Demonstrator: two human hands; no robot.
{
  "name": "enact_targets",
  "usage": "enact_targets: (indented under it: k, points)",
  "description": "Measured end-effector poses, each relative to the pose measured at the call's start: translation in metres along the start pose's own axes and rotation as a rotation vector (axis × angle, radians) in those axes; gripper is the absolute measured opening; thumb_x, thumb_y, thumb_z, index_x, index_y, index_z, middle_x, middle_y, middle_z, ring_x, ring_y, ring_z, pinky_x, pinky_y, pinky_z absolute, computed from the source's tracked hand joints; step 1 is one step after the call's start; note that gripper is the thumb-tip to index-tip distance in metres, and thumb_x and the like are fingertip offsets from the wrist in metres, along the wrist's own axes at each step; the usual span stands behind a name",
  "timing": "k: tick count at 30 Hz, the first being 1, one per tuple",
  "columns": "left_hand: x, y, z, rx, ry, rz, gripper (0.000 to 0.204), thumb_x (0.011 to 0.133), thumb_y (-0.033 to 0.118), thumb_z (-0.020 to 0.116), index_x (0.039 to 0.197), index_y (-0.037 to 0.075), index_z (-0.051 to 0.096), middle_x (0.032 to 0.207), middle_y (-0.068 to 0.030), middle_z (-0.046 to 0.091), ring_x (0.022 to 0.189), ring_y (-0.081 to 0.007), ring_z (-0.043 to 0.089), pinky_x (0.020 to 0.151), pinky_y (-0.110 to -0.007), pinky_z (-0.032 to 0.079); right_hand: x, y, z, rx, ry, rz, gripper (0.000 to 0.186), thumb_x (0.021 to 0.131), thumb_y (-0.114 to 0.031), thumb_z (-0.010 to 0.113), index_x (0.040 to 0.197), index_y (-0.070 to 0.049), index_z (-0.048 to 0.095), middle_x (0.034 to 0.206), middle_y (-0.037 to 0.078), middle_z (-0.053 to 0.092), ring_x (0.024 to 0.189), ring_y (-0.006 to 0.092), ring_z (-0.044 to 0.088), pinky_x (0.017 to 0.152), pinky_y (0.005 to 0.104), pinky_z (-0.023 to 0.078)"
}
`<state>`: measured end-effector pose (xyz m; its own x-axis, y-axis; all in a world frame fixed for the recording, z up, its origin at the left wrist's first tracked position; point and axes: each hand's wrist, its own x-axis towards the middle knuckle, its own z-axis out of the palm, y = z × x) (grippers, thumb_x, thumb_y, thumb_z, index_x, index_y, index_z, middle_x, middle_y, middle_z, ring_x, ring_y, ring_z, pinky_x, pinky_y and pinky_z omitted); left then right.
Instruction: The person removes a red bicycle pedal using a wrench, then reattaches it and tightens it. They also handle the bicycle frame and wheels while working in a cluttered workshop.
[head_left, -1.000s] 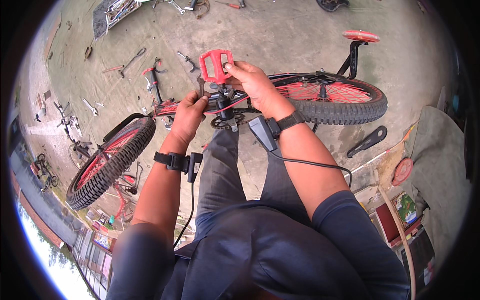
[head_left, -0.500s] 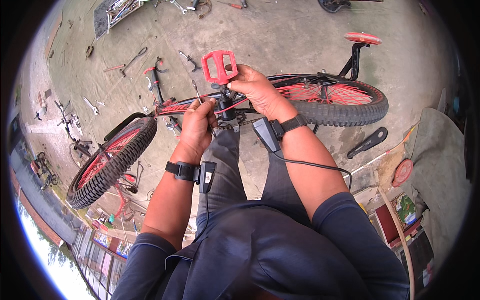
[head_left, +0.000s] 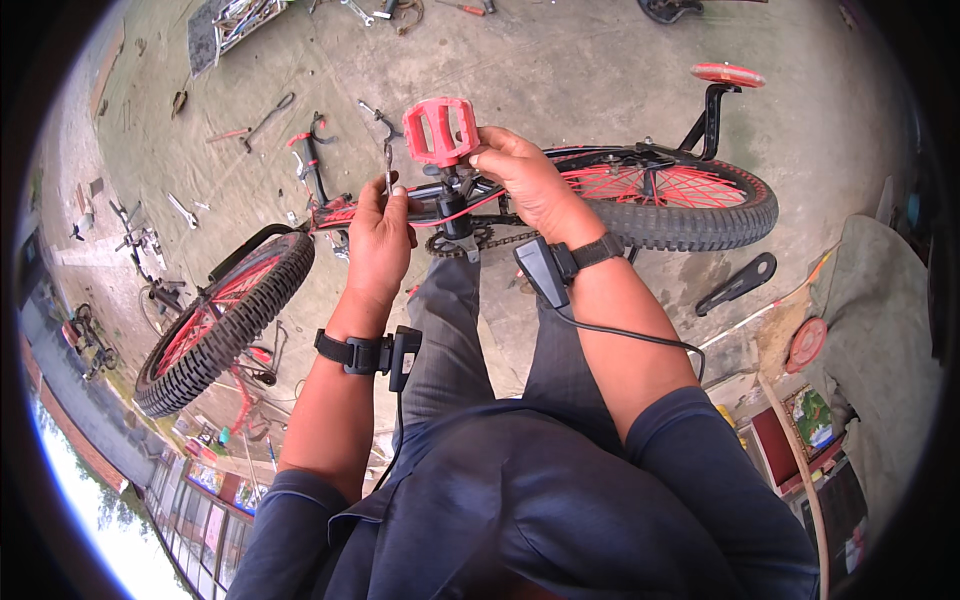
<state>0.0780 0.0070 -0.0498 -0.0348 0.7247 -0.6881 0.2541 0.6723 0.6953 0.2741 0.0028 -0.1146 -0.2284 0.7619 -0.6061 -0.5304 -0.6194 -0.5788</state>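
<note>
A red bicycle pedal (head_left: 441,132) stands above the frame of a bike lying on its side. My right hand (head_left: 530,182) is closed at the pedal's right lower edge, thumb and fingers pinching it. Just left of the pedal's axle, my left hand (head_left: 380,240) grips a thin metal tool (head_left: 389,168) whose tip points away from me; its kind is unclear. Below the pedal are the black bottom bracket shell (head_left: 455,217) and the chainring (head_left: 440,245). The rear wheel (head_left: 690,225) lies to the right, the front wheel (head_left: 225,325) to the left.
A black crank arm (head_left: 737,284) lies on the ground at right, near a red disc (head_left: 806,344). A training wheel (head_left: 727,75) sticks up at far right. Wrenches (head_left: 182,211) and other tools lie scattered at left, with a tool tray (head_left: 235,35) at the back.
My left hand has shifted left, away from the pedal's axle, and the tool in it stands more upright. The pedal has turned slightly, with my right hand still on it.
</note>
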Motion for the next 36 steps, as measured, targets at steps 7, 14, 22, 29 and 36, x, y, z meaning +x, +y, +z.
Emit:
enact_targets:
  k: [7, 14, 22, 29, 36]
  points:
    - [-0.014, 0.001, -0.02, 0.598, -0.164, 0.146, 0.029, 0.099, 0.016, 0.059, 0.124, 0.001, 0.063, 0.092, -0.0171, 0.068, 0.074, -0.0278, 0.068, 0.069, -0.038, 0.053, -0.005, -0.004, 0.005, -0.045, 0.025, -0.046, 0.035, 0.097, -0.02, 0.064, 0.124, 0.001, 0.063, 0.114, 0.006, 0.069, 0.108, 0.0132, 0.062, 0.1, 0.0288, 0.044]
    - [-0.001, 0.032, -0.025, 1.139, -0.264, 0.451, 0.026, 0.097, 0.017, 0.055, 0.117, 0.003, 0.066, 0.1, -0.0202, 0.069, 0.088, -0.0379, 0.068, 0.077, -0.047, 0.054, -0.004, -0.006, 0.011, -0.025, 0.02, -0.07, 0.036, 0.095, -0.024, 0.069, 0.119, 0.002, 0.065, 0.113, 0.008, 0.069, 0.106, 0.0144, 0.062, 0.098, 0.0298, 0.046]
    - [0.015, 0.069, -0.007, 1.604, -0.429, 0.367, 0.019, 0.094, 0.011, 0.054, 0.108, 0.007, 0.066, 0.094, -0.017, 0.069, 0.087, -0.0371, 0.068, 0.075, -0.047, 0.055, 0.0, -0.003, 0.013, -0.07, 0.022, -0.068, 0.038, 0.096, -0.027, 0.067, 0.122, 0.001, 0.063, 0.112, 0.007, 0.068, 0.107, 0.0144, 0.063, 0.098, 0.0298, 0.046]
    - [0.012, 0.066, -0.007, 1.622, -0.365, 0.464, 0.022, 0.091, 0.009, 0.055, 0.11, 0.008, 0.066, 0.093, -0.0144, 0.069, 0.084, -0.035, 0.069, 0.071, -0.045, 0.056, 0.001, -0.002, 0.011, -0.043, 0.006, -0.042, 0.037, 0.095, -0.028, 0.068, 0.119, 0.0, 0.063, 0.112, 0.007, 0.069, 0.107, 0.0156, 0.063, 0.098, 0.0311, 0.046]
    - [0.023, 0.04, -0.016, 1.497, -0.308, 0.535, 0.023, 0.093, 0.01, 0.055, 0.113, 0.011, 0.066, 0.095, -0.0135, 0.068, 0.083, -0.0348, 0.069, 0.071, -0.045, 0.056, 0.0, -0.005, 0.011, -0.047, -0.015, -0.026, 0.036, 0.095, -0.03, 0.066, 0.117, -0.002, 0.064, 0.111, 0.007, 0.069, 0.106, 0.0147, 0.063, 0.097, 0.0313, 0.046]
